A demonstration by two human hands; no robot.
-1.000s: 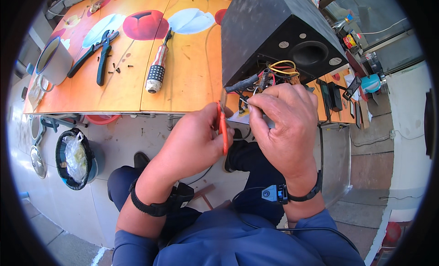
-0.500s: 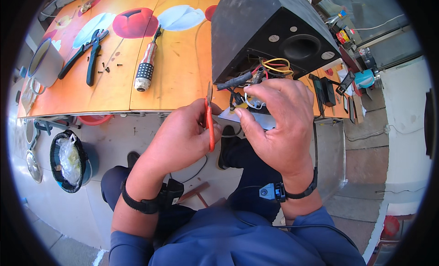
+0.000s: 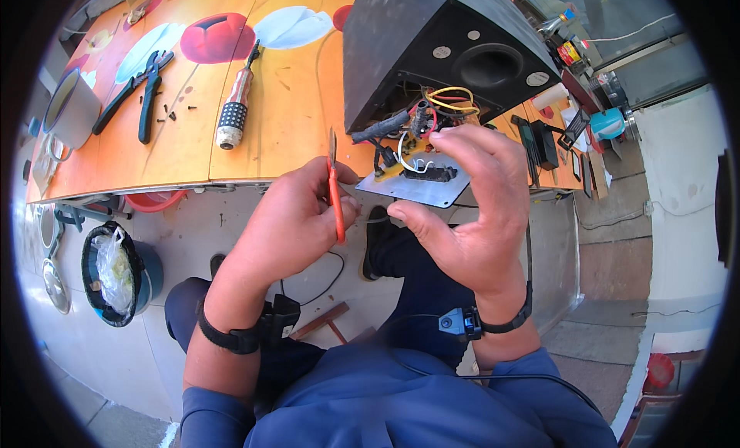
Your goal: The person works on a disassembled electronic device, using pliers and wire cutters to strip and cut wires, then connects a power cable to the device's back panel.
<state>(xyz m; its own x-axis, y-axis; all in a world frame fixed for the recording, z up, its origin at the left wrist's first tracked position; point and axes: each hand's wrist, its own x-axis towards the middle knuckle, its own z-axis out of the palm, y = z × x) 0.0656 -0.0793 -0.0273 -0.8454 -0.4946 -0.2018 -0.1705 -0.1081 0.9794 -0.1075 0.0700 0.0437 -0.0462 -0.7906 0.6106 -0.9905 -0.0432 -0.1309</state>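
1. One pair of scissors, orange-handled, sits gripped in the left hand by the table's near edge.
2. The right hand, thumb and fingers apart, hovers beside the wired plate.
3. Plate fronts the speaker at that edge; pliers lie toward the left.

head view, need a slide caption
Left hand holding orange-handled scissors, right hand open near a wired panel by a black speaker.

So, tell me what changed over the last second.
The right hand opened, apparently letting go of the white wire, and moved right; more of the panel shows. The left hand, gripping the scissors, eased slightly left. The speaker, screwdriver and pliers stayed put; only the view shifted.
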